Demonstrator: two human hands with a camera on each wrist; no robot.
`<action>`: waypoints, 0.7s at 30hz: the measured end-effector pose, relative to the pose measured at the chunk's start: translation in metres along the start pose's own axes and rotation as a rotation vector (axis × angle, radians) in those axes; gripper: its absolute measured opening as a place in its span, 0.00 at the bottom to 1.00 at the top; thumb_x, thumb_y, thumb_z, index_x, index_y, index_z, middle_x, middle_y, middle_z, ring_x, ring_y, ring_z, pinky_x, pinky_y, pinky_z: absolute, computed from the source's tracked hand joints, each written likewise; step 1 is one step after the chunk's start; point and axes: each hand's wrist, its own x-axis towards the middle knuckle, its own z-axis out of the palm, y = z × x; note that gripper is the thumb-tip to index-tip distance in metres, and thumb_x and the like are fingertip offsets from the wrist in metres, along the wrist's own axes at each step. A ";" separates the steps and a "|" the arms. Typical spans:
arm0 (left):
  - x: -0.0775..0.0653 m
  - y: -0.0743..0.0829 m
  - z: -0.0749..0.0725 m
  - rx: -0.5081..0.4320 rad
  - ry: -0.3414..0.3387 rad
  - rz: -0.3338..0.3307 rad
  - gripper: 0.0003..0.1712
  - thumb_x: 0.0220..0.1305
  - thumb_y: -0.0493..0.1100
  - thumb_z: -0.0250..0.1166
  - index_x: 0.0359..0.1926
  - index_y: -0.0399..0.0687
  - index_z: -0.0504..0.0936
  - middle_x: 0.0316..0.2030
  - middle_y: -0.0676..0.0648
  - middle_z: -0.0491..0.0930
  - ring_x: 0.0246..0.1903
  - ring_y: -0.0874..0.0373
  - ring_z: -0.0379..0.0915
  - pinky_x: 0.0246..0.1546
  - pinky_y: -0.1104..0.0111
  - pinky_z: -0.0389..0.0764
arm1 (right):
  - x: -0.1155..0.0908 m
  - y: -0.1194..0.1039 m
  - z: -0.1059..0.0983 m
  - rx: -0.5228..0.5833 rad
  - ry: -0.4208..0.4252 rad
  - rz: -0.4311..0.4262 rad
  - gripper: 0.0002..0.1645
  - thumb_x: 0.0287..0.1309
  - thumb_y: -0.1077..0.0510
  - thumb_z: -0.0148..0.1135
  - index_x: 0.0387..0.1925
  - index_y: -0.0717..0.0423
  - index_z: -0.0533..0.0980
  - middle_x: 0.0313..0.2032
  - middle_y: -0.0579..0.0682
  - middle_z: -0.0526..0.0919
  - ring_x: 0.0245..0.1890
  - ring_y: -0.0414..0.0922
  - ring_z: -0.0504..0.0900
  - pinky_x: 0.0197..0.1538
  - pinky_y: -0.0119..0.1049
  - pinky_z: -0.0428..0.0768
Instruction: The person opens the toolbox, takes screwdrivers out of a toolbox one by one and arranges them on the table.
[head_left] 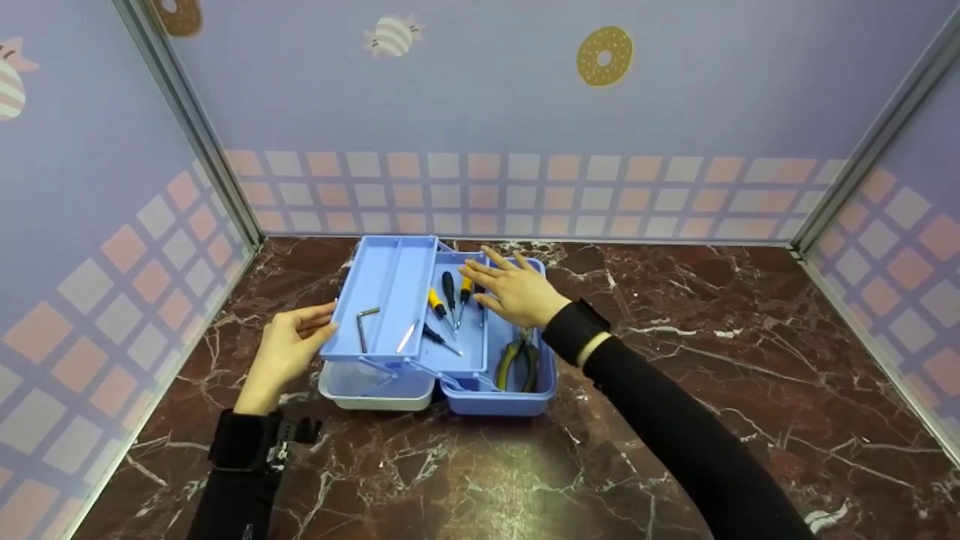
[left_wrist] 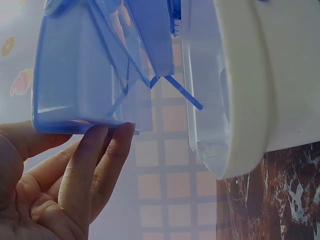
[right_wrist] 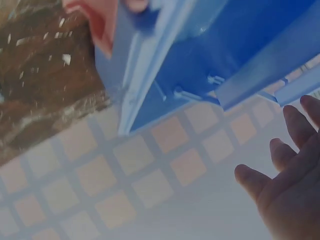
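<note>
A blue cantilever toolbox (head_left: pixel 499 407) stands unfolded on the tabletop. My left hand (head_left: pixel 289 341) pinches the outer edge of its raised upper tray (head_left: pixel 397 292); the left wrist view shows thumb and fingers on the tray (left_wrist: pixel 75 75). In that tray lie a hex key (head_left: pixel 361 330) and a slim silvery piece (head_left: pixel 406 337). Several screwdrivers (head_left: pixel 448 288) lie in the second tray (head_left: pixel 470 341). Over the second tray and the base, my right hand (head_left: pixel 523 292) is spread with straight fingers; whether it touches anything I cannot tell. Olive-handled pliers (head_left: pixel 504 369) lie in the base.
The toolbox's pale translucent lid (head_left: pixel 375 403) lies beneath the upper tray, on the left. Thin folding arms (head_left: pixel 431 367) link the trays to the base. Dark red marble tabletop (head_left: pixel 660 442) surrounds the box, and checked panels (head_left: pixel 525 112) enclose the back and sides.
</note>
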 end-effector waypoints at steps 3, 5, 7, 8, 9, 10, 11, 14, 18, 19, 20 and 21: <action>0.000 0.000 -0.001 0.004 -0.001 -0.007 0.22 0.69 0.34 0.61 0.62 0.30 0.74 0.55 0.29 0.79 0.55 0.38 0.79 0.53 0.74 0.81 | 0.005 0.000 0.004 0.032 -0.019 0.012 0.32 0.78 0.44 0.37 0.77 0.43 0.52 0.77 0.49 0.55 0.80 0.51 0.40 0.78 0.62 0.42; -0.001 0.001 -0.001 0.008 -0.003 -0.011 0.23 0.69 0.35 0.61 0.62 0.30 0.74 0.55 0.29 0.79 0.55 0.38 0.79 0.54 0.73 0.81 | 0.008 0.000 0.005 0.040 -0.022 0.022 0.31 0.78 0.44 0.37 0.77 0.43 0.54 0.76 0.48 0.57 0.79 0.51 0.41 0.78 0.62 0.43; -0.001 0.001 -0.001 0.009 -0.005 -0.013 0.23 0.69 0.36 0.61 0.62 0.31 0.74 0.55 0.30 0.79 0.55 0.38 0.79 0.54 0.74 0.80 | 0.011 0.001 0.007 0.040 -0.017 0.027 0.30 0.78 0.44 0.37 0.76 0.43 0.56 0.76 0.48 0.59 0.79 0.51 0.43 0.77 0.63 0.45; -0.001 0.001 -0.001 0.010 -0.006 -0.012 0.23 0.69 0.36 0.61 0.62 0.32 0.75 0.55 0.30 0.79 0.56 0.39 0.79 0.54 0.74 0.80 | 0.012 0.002 0.008 0.040 -0.013 0.028 0.30 0.78 0.44 0.37 0.76 0.43 0.57 0.75 0.48 0.60 0.79 0.51 0.44 0.77 0.63 0.46; -0.001 0.001 -0.001 0.009 -0.006 -0.010 0.23 0.69 0.36 0.61 0.62 0.32 0.75 0.55 0.31 0.79 0.56 0.39 0.78 0.54 0.74 0.80 | 0.013 0.002 0.009 0.037 -0.011 0.030 0.29 0.78 0.45 0.38 0.75 0.43 0.58 0.75 0.48 0.61 0.79 0.51 0.45 0.77 0.63 0.47; -0.001 0.001 -0.001 0.009 -0.005 -0.008 0.23 0.69 0.36 0.61 0.62 0.32 0.75 0.56 0.31 0.79 0.56 0.39 0.78 0.54 0.74 0.80 | 0.014 0.002 0.010 0.037 -0.006 0.028 0.29 0.78 0.45 0.39 0.75 0.43 0.60 0.74 0.48 0.63 0.79 0.52 0.46 0.76 0.64 0.48; -0.001 0.001 -0.001 0.009 -0.005 -0.007 0.23 0.69 0.37 0.61 0.62 0.32 0.75 0.56 0.31 0.79 0.56 0.39 0.78 0.55 0.74 0.80 | 0.015 0.002 0.011 0.034 0.001 0.025 0.28 0.78 0.46 0.40 0.74 0.44 0.61 0.73 0.49 0.64 0.79 0.53 0.47 0.76 0.64 0.49; -0.001 0.001 0.000 0.002 -0.003 -0.001 0.23 0.69 0.37 0.62 0.62 0.31 0.75 0.56 0.30 0.78 0.56 0.38 0.78 0.55 0.71 0.80 | 0.016 -0.001 0.011 0.029 0.022 0.025 0.26 0.77 0.49 0.44 0.72 0.46 0.66 0.71 0.50 0.69 0.78 0.53 0.52 0.75 0.64 0.53; -0.001 0.000 0.000 -0.001 -0.004 0.000 0.24 0.69 0.37 0.62 0.62 0.31 0.74 0.56 0.30 0.78 0.56 0.38 0.78 0.54 0.74 0.80 | 0.017 -0.007 0.011 -0.003 0.080 0.026 0.22 0.74 0.54 0.50 0.66 0.49 0.74 0.65 0.52 0.76 0.75 0.54 0.60 0.74 0.61 0.59; -0.001 0.000 0.000 -0.001 -0.004 -0.002 0.23 0.69 0.37 0.62 0.62 0.31 0.74 0.56 0.30 0.78 0.56 0.38 0.78 0.53 0.76 0.80 | 0.017 -0.009 0.010 -0.016 0.099 0.022 0.21 0.73 0.55 0.51 0.63 0.49 0.76 0.63 0.53 0.78 0.74 0.55 0.62 0.74 0.60 0.61; -0.001 0.000 0.000 -0.001 -0.004 -0.005 0.23 0.69 0.37 0.62 0.62 0.31 0.74 0.56 0.30 0.78 0.56 0.38 0.78 0.53 0.77 0.80 | 0.018 -0.010 0.010 -0.034 0.118 0.013 0.19 0.73 0.56 0.53 0.60 0.50 0.79 0.60 0.53 0.81 0.72 0.55 0.65 0.73 0.59 0.63; 0.000 0.000 0.000 -0.001 -0.003 -0.006 0.23 0.69 0.37 0.62 0.62 0.31 0.75 0.56 0.30 0.78 0.56 0.38 0.78 0.52 0.79 0.79 | 0.018 -0.012 0.010 -0.063 0.142 0.000 0.17 0.72 0.57 0.54 0.56 0.49 0.81 0.57 0.53 0.83 0.70 0.55 0.68 0.71 0.58 0.66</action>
